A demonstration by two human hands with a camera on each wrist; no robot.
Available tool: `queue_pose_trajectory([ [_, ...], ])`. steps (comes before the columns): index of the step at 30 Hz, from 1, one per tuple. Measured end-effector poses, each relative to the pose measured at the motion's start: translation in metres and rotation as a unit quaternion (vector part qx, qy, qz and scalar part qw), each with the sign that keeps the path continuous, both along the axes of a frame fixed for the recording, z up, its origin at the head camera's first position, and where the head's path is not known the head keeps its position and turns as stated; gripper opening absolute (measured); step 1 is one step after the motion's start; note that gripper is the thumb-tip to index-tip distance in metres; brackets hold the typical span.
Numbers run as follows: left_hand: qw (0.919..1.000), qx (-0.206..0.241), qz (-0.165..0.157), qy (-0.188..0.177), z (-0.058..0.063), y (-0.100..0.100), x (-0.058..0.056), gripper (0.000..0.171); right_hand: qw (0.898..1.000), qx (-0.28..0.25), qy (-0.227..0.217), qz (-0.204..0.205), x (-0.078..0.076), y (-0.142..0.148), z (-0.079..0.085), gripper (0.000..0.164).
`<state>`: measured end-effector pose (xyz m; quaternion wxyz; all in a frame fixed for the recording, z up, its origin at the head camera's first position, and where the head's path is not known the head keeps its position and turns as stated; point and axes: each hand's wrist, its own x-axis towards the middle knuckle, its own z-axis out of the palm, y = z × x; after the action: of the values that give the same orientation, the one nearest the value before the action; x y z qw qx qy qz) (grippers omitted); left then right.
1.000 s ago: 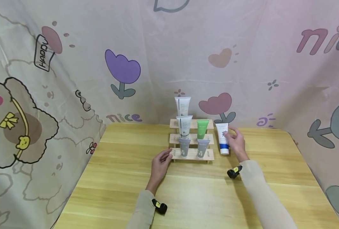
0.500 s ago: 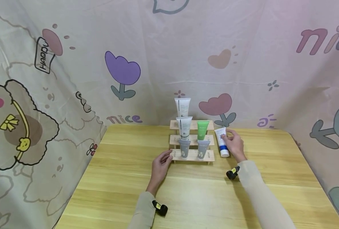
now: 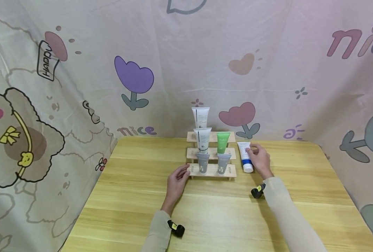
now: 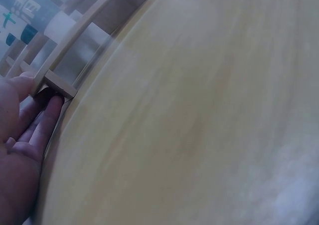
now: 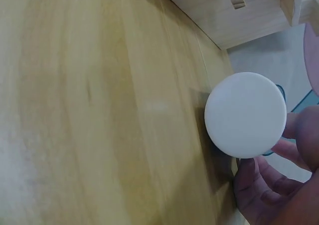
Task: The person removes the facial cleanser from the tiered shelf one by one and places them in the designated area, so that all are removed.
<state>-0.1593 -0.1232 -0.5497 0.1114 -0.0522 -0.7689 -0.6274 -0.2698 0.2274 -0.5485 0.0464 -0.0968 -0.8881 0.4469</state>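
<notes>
My left hand (image 3: 176, 181) grips the left front corner of a three-step wooden display stand (image 3: 194, 170), thumb above the step and fingers below it in the left wrist view. To the right of the stand, my right hand (image 3: 259, 159) holds a white squeeze tube (image 3: 244, 154) with a blue band, cap end toward me. The right wrist view meets its round white cap (image 5: 245, 115) end-on, close over the table. Two grey tubes (image 3: 203, 163) stand on the front step. A white tube (image 3: 202, 140) and a green tube (image 3: 222, 142) occupy the middle step; another white tube (image 3: 200, 117) tops the back one.
The stand and tubes are on a wood-grain table (image 3: 136, 196), near its back edge. A printed fabric curtain (image 3: 180, 63) hangs behind and along both sides. A small black camera is strapped to each wrist.
The white tube in my right hand has shifted slightly toward me and its upper end has dropped; it tilted left midway, then straightened somewhat. My left hand stays at the stand's corner.
</notes>
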Motion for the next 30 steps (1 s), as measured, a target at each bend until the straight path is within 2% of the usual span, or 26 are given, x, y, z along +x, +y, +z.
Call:
queue_pose_trajectory([
  [6, 1.0, 0.006, -0.003, 0.007, -0.001, 0.0, -0.001, 0.027, 1.0, -0.009, 0.016, -0.004, 0.003, 0.005, 0.002, 0.043],
  [11, 0.9999, 0.006, -0.005, 0.007, -0.001, 0.0, -0.001, 0.028, 0.998, -0.031, 0.06, -0.013, 0.005, 0.009, 0.011, 0.04],
  [16, 1.0, 0.004, -0.002, 0.007, -0.001, -0.002, -0.001, 0.028, 0.992, -0.06, 0.111, -0.012, 0.003, 0.008, 0.031, 0.036],
  [21, 0.9999, 0.007, 0.005, 0.01, -0.001, -0.002, -0.003, 0.028, 0.982, -0.12, 0.147, 0.02, 0.003, -0.001, 0.056, 0.038],
  [24, 0.9999, 0.007, 0.006, 0.01, -0.001, -0.001, -0.002, 0.028, 0.977, -0.148, 0.151, 0.041, 0.005, -0.004, 0.068, 0.042],
  [30, 0.9999, 0.011, -0.002, 0.001, -0.002, -0.001, 0.0, 0.029, 0.974, -0.163, 0.145, 0.069, 0.011, -0.007, 0.084, 0.047],
])
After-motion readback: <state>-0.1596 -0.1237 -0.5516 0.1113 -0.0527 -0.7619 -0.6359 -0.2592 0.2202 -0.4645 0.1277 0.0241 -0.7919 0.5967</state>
